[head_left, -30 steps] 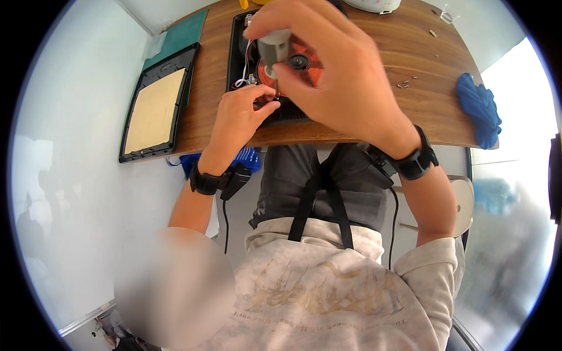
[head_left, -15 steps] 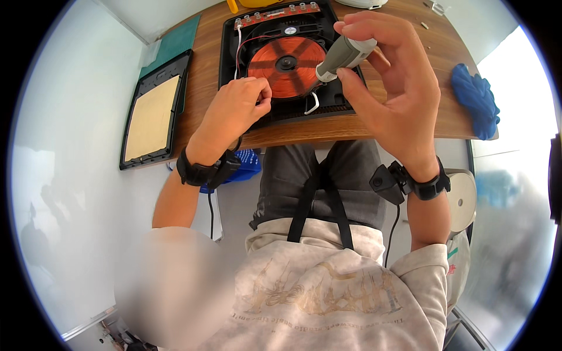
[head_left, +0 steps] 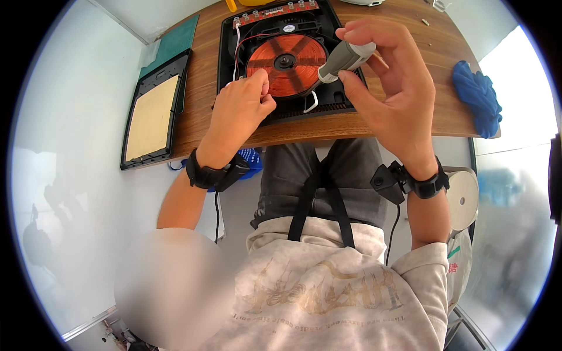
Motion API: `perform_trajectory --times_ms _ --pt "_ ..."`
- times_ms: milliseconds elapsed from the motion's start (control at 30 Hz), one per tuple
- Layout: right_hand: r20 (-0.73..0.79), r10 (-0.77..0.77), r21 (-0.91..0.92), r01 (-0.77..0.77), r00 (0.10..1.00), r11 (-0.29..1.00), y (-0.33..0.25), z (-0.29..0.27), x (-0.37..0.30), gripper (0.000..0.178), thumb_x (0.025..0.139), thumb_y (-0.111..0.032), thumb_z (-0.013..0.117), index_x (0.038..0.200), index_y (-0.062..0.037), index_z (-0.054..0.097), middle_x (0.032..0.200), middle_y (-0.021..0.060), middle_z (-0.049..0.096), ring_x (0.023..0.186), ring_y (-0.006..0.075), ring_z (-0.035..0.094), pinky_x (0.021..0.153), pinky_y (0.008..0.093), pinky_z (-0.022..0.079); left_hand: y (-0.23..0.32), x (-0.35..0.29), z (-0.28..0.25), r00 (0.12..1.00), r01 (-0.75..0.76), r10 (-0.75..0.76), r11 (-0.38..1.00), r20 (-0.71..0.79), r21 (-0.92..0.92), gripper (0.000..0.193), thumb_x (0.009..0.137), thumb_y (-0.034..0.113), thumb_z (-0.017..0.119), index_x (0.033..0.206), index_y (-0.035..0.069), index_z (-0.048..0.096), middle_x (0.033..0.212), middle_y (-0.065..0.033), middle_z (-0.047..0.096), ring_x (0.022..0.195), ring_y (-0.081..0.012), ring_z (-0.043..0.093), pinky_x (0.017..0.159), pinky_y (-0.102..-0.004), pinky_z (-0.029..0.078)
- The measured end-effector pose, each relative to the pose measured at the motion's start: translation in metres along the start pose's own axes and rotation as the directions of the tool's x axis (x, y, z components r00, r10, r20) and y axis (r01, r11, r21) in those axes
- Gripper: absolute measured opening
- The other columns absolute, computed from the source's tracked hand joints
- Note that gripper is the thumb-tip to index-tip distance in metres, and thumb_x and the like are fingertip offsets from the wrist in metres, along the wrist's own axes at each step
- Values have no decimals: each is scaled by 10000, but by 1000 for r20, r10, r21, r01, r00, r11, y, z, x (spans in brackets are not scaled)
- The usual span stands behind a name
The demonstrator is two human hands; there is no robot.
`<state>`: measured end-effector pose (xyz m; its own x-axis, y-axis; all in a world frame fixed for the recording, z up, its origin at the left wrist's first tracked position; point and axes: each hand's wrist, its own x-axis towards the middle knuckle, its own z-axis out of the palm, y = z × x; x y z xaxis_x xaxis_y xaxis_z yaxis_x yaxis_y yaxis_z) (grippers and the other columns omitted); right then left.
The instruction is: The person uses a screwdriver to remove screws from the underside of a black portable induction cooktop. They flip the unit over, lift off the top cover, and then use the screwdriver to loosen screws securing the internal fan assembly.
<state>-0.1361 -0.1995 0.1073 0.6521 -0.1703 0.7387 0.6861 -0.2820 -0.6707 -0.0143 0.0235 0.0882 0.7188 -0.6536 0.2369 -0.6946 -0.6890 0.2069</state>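
An opened induction cooker base (head_left: pixel 229 41), a black casing, stands near the table's front edge with a round copper coil (head_left: pixel 275 85) in it. My right hand (head_left: pixel 398 96) grips a grey and white screwdriver (head_left: pixel 341 58) by its thick handle, between thumb and fingers. It slants down toward the coil's right edge, where its tip is hidden from me. At the coil's near left edge is my left hand (head_left: pixel 239 111), its fingers curled together. Whatever they pinch, if anything, cannot be made out. A white wire (head_left: pixel 313 103) loops out below the coil.
On the left lies a black frame with a cream panel (head_left: pixel 153 117), partly over a green mat (head_left: pixel 170 44). A crumpled blue cloth (head_left: pixel 477 99) rests at the table's right edge. A red circuit strip with buttons (head_left: pixel 275 13) spans the casing's far side. Small bits (head_left: pixel 425 23) lie at the far right.
My left hand has shifted slightly right, further over the coil's near left edge. My right hand and the screwdriver have barely moved.
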Motion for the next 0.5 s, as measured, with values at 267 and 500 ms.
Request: perform_trajectory --times_ms 267,500 --pt "-19 20 -15 -21 1000 1000 -5 0 -1 433 825 179 627 1208 -16 576 1303 112 584 1272 231 586 1065 384 485 -2 -2 8 995 -71 72 997 -70 25 218 809 74 669 816 26 456 686 -165 579 662 -393 602 605 -460 476" --pt "-9 -6 -4 6 1000 1000 -4 -2 -3 435 826 178 627 1213 -13 575 1305 118 583 1273 237 586 1068 386 486 -4 -1 10 991 -112 116 992 -70 49 230 813 48 662 832 20 435 679 -165 558 661 -389 603 612 -468 485"
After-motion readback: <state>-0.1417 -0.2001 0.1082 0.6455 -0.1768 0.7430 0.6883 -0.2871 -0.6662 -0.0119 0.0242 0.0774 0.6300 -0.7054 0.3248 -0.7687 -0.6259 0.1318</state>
